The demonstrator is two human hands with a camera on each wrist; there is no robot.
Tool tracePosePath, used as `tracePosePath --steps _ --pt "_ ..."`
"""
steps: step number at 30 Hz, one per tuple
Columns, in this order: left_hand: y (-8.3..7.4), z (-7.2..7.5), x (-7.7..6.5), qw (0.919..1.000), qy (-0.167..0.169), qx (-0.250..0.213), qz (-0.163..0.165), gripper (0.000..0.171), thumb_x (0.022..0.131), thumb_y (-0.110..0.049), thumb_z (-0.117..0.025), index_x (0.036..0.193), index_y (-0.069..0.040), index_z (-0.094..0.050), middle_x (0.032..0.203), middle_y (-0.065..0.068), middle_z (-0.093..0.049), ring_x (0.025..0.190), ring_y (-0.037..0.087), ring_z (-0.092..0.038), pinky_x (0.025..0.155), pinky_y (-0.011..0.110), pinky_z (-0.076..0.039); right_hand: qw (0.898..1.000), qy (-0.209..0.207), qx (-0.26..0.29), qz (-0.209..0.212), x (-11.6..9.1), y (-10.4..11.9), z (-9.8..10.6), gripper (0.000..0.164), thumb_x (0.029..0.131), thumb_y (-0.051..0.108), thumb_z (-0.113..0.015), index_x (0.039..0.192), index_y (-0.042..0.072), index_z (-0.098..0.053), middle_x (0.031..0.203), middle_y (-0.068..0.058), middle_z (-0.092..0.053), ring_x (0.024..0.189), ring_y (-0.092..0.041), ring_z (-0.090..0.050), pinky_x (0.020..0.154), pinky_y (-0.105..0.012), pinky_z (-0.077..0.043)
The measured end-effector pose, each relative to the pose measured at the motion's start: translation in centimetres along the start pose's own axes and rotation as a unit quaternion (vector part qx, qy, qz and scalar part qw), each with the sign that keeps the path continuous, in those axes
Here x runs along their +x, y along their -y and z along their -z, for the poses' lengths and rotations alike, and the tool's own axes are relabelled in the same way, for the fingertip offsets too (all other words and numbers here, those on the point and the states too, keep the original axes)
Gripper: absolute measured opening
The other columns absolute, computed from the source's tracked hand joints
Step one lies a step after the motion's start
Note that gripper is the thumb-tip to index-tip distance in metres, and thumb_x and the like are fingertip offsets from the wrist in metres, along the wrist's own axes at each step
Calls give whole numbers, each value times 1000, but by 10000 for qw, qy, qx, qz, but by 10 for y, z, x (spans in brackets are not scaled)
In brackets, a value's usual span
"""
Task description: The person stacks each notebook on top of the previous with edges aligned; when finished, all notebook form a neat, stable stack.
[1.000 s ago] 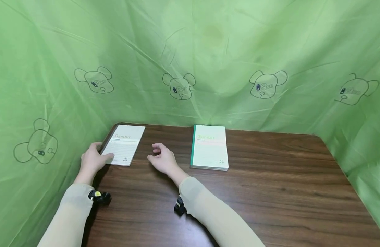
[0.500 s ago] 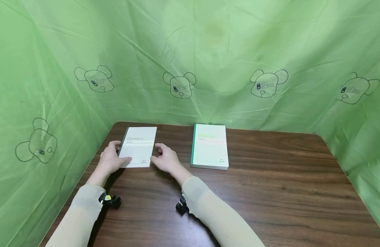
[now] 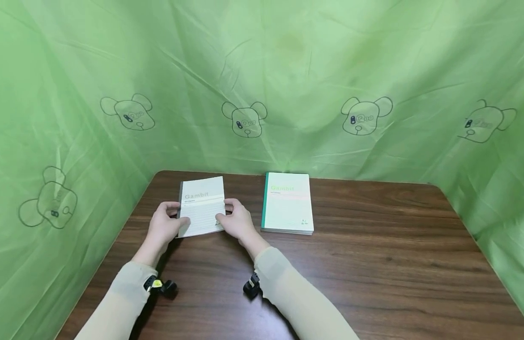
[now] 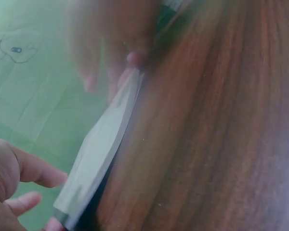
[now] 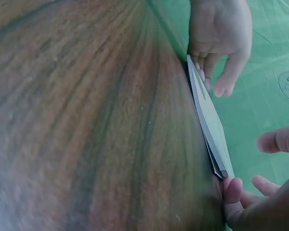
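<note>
A white notebook [image 3: 203,208] with a grey spine and "Gambit" on its cover lies slightly turned on the left part of the table. My left hand [image 3: 161,227] grips its spine side low down, thumb over the cover. At the opposite side my right hand [image 3: 239,224] pinches the edge, thumb on the lower right corner. Seen edge-on in the right wrist view, the notebook [image 5: 209,118] tilts, with the right fingers at its near corner and a dark gap below it. Both sets of fingertips are partly hidden under or behind the notebook.
A stack of notebooks [image 3: 287,203], the top one with a green spine, stands to the right of my right hand near the back edge. The brown wooden table [image 3: 372,264] extends right. Green cloth [image 3: 304,71] with bear drawings hangs behind and at the sides.
The grey-spined notebook has moved right from the table's left edge, along with my left hand, and is now slightly turned. My right hand, earlier apart from it, now holds its right side.
</note>
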State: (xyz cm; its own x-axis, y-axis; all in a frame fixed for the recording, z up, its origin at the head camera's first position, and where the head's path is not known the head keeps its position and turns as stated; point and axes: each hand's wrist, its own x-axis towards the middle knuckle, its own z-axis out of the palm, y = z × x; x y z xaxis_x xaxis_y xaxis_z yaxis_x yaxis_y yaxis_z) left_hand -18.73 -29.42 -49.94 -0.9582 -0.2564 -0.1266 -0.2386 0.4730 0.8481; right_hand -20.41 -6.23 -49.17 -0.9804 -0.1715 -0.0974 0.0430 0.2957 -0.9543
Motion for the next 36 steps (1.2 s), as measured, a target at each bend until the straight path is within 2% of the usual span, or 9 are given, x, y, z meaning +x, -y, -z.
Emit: tracePosePath --steps 4,7,12,15,17,21,25,30,36 --pt "1 -3 -2 9971 -97 -740 167 66 94 1 -70 156 0 -46 145 29 -54 119 32 -61 81 24 -56 9999 -149 53 -59 -1 0 6 53 96 14 -74 146 3 -63 135 -16 -72 111 -23 -71 95 -36 -59" --pt "1 -4 -4 9918 -114 -1258 201 64 100 -2 -71 158 0 -43 139 25 -58 111 21 -63 80 18 -54 9996 -265 55 -58 -2 -1 8 49 95 14 -74 143 3 -66 134 -16 -72 113 -26 -69 97 -37 -57" --pt "3 -4 -8 9799 -72 -1986 192 59 104 -2 -69 157 -1 -43 116 10 -68 91 7 -69 77 21 -60 9994 -347 67 -5 -2 -4 11 46 94 11 -75 139 3 -69 129 -15 -73 108 -23 -70 95 -35 -57" --pt "5 -3 -8 9699 3 -2430 157 53 106 0 -66 155 -1 -45 108 2 -69 83 8 -70 66 26 -62 9994 -317 113 28 -1 -3 14 47 93 11 -75 139 3 -69 128 -14 -73 108 -21 -69 96 -34 -55" --pt "3 -2 -9 9640 25 -2656 115 49 107 1 -64 153 -1 -47 108 0 -69 80 10 -70 59 28 -62 9993 -227 290 25 -1 -1 17 48 93 11 -74 140 3 -68 130 -12 -73 104 -18 -68 88 -31 -57" --pt "-4 -1 -11 9568 93 -2907 -37 44 108 0 -65 149 1 -50 110 1 -68 77 13 -70 53 30 -60 9952 -42 975 -24 -1 4 24 47 93 4 -73 139 1 -67 130 -14 -71 93 -17 -67 79 -32 -63" --pt "-11 0 -16 9502 213 -3107 -138 41 108 -1 -65 147 4 -53 107 0 -70 77 12 -70 52 29 -60 9879 228 1527 -149 -2 8 31 46 94 -1 -75 139 0 -68 119 -13 -69 80 -15 -66 71 -32 -65" --pt "-21 -4 -21 9449 279 -3255 -223 36 109 -2 -65 142 6 -56 104 0 -69 77 12 -69 51 27 -58 9885 554 1410 -34 -4 15 49 41 97 3 -78 138 1 -71 108 -7 -68 79 -11 -61 66 -25 -59" --pt "-41 -15 -25 9510 441 -3035 -390 34 109 -5 -65 141 6 -58 106 0 -67 78 11 -68 52 26 -57 9910 544 1221 85 -8 23 77 40 99 7 -79 139 5 -72 118 -11 -75 81 -12 -61 70 -30 -59"
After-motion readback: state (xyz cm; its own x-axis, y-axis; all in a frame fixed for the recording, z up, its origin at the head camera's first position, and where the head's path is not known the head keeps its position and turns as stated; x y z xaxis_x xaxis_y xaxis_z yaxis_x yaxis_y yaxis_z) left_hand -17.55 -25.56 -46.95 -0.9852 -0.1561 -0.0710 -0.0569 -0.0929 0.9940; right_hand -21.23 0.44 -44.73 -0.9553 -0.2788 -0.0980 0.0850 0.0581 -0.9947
